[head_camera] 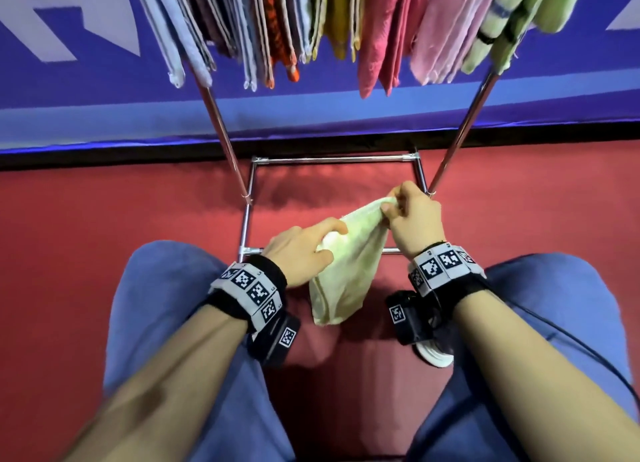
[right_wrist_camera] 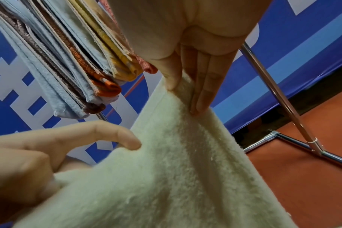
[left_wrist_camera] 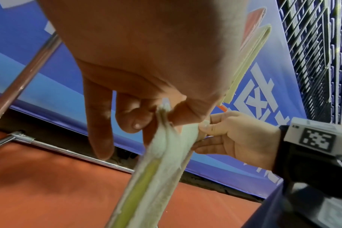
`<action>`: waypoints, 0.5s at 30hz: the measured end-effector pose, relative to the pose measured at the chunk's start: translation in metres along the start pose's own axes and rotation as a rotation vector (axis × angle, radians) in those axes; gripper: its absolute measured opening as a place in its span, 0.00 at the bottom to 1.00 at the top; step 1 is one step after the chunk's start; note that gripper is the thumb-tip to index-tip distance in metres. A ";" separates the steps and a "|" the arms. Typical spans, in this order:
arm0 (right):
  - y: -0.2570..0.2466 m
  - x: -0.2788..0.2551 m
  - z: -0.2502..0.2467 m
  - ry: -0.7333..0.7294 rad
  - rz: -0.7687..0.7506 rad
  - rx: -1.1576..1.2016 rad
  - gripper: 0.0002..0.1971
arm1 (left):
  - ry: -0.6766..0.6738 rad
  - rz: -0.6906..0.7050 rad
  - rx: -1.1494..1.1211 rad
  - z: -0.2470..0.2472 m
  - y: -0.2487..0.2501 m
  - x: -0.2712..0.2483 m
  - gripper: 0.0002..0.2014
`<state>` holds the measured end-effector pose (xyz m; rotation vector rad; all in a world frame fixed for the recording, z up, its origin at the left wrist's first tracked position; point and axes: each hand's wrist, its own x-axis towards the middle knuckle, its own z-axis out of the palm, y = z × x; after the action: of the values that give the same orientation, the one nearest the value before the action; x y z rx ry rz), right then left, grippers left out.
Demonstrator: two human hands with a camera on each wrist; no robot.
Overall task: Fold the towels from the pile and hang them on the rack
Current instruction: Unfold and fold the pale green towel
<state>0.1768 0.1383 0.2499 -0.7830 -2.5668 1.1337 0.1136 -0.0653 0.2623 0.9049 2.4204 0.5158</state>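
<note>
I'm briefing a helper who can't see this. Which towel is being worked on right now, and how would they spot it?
Start at the chrome metal rack hung with many folded coloured towels. Below them, over the red floor, the left hand and right hand hold one pale cream terry towel. It alone is off the rack, drooping between the hands.

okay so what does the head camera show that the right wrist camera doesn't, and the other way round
Only the head view shows both wrist bands, the person's blue trousers, the whole row of hanging towels including the pink and green ones, and the pale towel's free lower end.

Only the right wrist view shows the right hand's fingers pinching the towel's hemmed edge up close, plus its terry texture.

Both show the pale yellow towel held between the left hand and right hand, the chrome rack, red floor and blue banner.
</note>
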 end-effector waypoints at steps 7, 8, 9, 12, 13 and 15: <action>-0.004 -0.017 0.011 -0.095 -0.118 -0.068 0.08 | 0.152 -0.103 -0.090 0.004 -0.005 0.005 0.28; -0.006 -0.021 0.013 -0.107 -0.148 -0.077 0.08 | 0.165 -0.114 -0.129 0.006 -0.006 0.007 0.29; -0.007 -0.024 0.015 -0.112 -0.177 -0.078 0.08 | 0.174 -0.123 -0.164 0.007 -0.007 0.008 0.29; -0.008 -0.032 0.023 -0.119 -0.243 -0.062 0.08 | 0.184 -0.135 -0.204 0.012 -0.006 0.010 0.30; -0.009 -0.035 0.025 -0.121 -0.258 -0.050 0.08 | 0.185 -0.137 -0.207 0.013 -0.006 0.011 0.30; -0.010 -0.039 0.030 -0.120 -0.276 -0.023 0.07 | 0.182 -0.134 -0.226 0.015 -0.005 0.012 0.30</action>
<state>0.1933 0.0925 0.2367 -0.3582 -2.6833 1.0949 0.1118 -0.0576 0.2442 0.6196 2.4969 0.8325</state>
